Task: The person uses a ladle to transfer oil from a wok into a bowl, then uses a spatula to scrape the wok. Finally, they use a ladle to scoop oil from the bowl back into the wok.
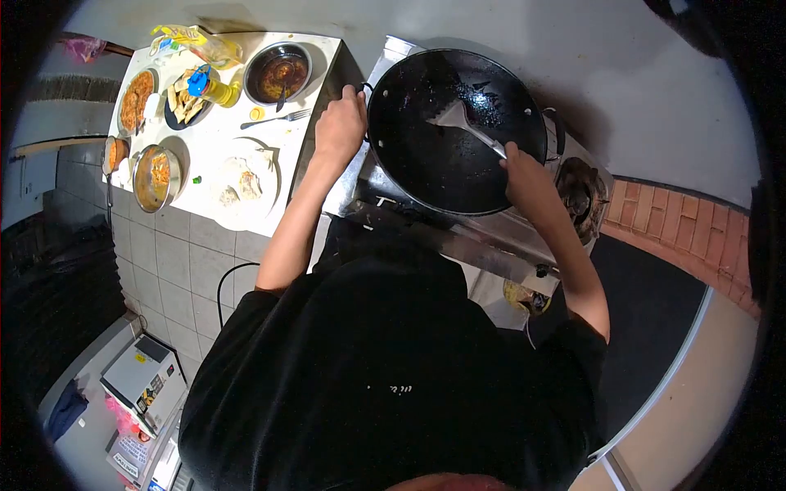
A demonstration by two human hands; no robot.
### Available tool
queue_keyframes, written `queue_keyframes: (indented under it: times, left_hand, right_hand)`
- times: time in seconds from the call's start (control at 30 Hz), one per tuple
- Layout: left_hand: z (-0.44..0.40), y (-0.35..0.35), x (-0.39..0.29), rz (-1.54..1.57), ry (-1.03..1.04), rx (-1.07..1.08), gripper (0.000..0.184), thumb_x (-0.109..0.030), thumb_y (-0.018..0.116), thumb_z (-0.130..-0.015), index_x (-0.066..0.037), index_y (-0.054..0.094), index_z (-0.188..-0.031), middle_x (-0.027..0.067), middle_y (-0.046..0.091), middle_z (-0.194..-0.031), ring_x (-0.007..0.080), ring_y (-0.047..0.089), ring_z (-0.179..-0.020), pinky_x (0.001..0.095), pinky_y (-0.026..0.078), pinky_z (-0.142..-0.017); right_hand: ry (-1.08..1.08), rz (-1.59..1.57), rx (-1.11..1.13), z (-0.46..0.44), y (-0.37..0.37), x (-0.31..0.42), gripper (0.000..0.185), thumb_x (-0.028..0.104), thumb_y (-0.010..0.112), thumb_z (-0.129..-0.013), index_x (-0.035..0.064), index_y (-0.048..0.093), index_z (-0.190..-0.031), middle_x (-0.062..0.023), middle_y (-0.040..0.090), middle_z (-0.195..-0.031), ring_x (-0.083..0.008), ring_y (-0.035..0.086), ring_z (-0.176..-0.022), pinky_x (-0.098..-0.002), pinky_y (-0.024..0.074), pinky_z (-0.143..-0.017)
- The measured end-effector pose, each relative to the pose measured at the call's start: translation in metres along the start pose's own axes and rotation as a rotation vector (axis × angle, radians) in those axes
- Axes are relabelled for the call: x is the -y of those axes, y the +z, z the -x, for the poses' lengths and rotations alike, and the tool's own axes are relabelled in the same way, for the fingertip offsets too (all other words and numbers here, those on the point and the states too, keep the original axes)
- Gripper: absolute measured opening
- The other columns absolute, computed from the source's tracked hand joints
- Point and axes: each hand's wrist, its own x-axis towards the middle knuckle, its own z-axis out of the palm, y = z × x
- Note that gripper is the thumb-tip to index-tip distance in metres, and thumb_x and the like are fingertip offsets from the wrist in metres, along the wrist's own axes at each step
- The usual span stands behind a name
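Note:
A large black wok [442, 168] sits on the metal gas stove [483, 243], its inside dark and shiny with oil. My left hand [341, 123] is closed around the wok's left handle, which the fingers mostly hide. In my right hand [526, 182] is the handle of a spatula [467, 123], gripped from the right side. The spatula's broad pale blade lies within the wok, near its middle. A second wok handle [558, 133] shows on the right, free of any hand.
Left of the stove, a white table [282, 151] carries a plate of food [246, 184], a pot of dark sauce [278, 74], a fork [277, 119], a steel bowl [155, 178] and an oil bottle [214, 88]. A second burner [578, 192] lies right of the wok.

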Motion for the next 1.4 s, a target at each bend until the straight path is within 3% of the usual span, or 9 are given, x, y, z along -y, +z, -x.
queue_keyframes:
  times: [0.3,0.57,0.67,0.77,0.83,0.93,1.2,1.3,1.4]
  left_hand:
    - [0.000,0.005,0.012,0.032,-0.013,0.007,0.034,-0.030,0.041,-0.101,0.002,0.052,-0.096,0.0322,0.063,-0.080,0.0505,0.062,-0.079,0.0576,0.050,-0.071]
    - [0.000,0.002,0.009,-0.009,-0.031,0.026,0.033,-0.032,0.041,-0.101,-0.002,0.052,-0.099,0.0298,0.065,-0.080,0.0487,0.064,-0.080,0.0574,0.052,-0.072]
    - [0.000,0.001,0.007,-0.017,-0.054,0.058,0.032,-0.032,0.041,-0.101,-0.002,0.052,-0.099,0.0291,0.065,-0.085,0.0475,0.065,-0.081,0.0572,0.052,-0.070]
    - [0.002,0.006,0.010,-0.002,0.054,-0.062,0.031,-0.031,0.043,-0.100,-0.002,0.053,-0.099,0.0275,0.060,-0.097,0.0463,0.064,-0.080,0.0567,0.052,-0.068]
    - [0.005,0.002,0.003,-0.020,0.028,-0.085,0.030,-0.030,0.044,-0.100,-0.001,0.053,-0.100,0.0250,0.052,-0.106,0.0450,0.064,-0.080,0.0552,0.053,-0.066]
    - [0.007,-0.002,-0.001,0.029,0.010,-0.057,0.033,-0.031,0.044,-0.101,0.000,0.053,-0.102,0.0271,0.047,-0.108,0.0493,0.061,-0.083,0.0564,0.050,-0.070]
    - [0.007,0.007,0.012,0.010,0.014,-0.076,0.031,-0.029,0.045,-0.100,0.001,0.054,-0.102,0.0254,0.048,-0.107,0.0471,0.062,-0.082,0.0552,0.052,-0.069]
    - [0.008,0.010,0.019,0.003,0.011,-0.089,0.031,-0.029,0.045,-0.100,0.001,0.054,-0.101,0.0237,0.048,-0.108,0.0451,0.064,-0.081,0.0543,0.054,-0.068]
    - [0.011,0.007,0.016,0.030,-0.008,-0.077,0.032,-0.029,0.045,-0.100,0.002,0.054,-0.101,0.0258,0.048,-0.106,0.0469,0.062,-0.083,0.0547,0.053,-0.069]
  right_hand:
    - [-0.096,-0.173,-0.053,-0.037,0.011,-0.001,0.013,0.010,0.050,-0.096,-0.0010,0.044,-0.097,-0.0289,0.062,-0.090,-0.0467,0.062,-0.086,-0.0531,0.0481,-0.074]
    - [-0.120,0.006,-0.139,0.011,-0.036,-0.006,0.015,0.006,0.054,-0.090,-0.0017,0.046,-0.100,-0.0262,0.062,-0.095,-0.0421,0.062,-0.090,-0.0505,0.0489,-0.075]
    - [-0.058,0.074,-0.083,0.014,-0.031,-0.010,0.017,0.006,0.056,-0.088,-0.0011,0.048,-0.101,-0.0243,0.062,-0.093,-0.0408,0.063,-0.089,-0.0497,0.0494,-0.075]
    - [-0.029,0.087,-0.081,0.013,-0.018,-0.013,0.018,0.006,0.057,-0.088,-0.0006,0.048,-0.102,-0.0230,0.062,-0.092,-0.0404,0.063,-0.088,-0.0492,0.0499,-0.076]
    - [-0.021,0.084,-0.095,0.006,-0.009,-0.014,0.018,0.007,0.057,-0.088,-0.0005,0.048,-0.102,-0.0226,0.062,-0.091,-0.0403,0.063,-0.089,-0.0490,0.0501,-0.076]
    - [-0.079,0.045,-0.133,-0.008,-0.001,-0.009,0.016,0.008,0.056,-0.090,-0.0008,0.048,-0.100,-0.0237,0.062,-0.092,-0.0410,0.063,-0.089,-0.0493,0.0501,-0.075]
    - [-0.120,-0.247,-0.101,-0.046,0.005,0.006,0.013,0.010,0.051,-0.095,-0.0012,0.046,-0.097,-0.0264,0.062,-0.089,-0.0444,0.061,-0.089,-0.0516,0.0472,-0.076]
    - [-0.190,-0.223,-0.199,-0.040,0.000,-0.001,0.011,0.009,0.050,-0.095,-0.0009,0.046,-0.097,-0.0263,0.062,-0.088,-0.0451,0.061,-0.089,-0.0532,0.0457,-0.075]
    - [-0.110,-0.119,-0.121,-0.020,-0.023,0.003,0.009,0.008,0.050,-0.095,0.0000,0.047,-0.097,-0.0256,0.063,-0.090,-0.0441,0.062,-0.089,-0.0535,0.0464,-0.075]
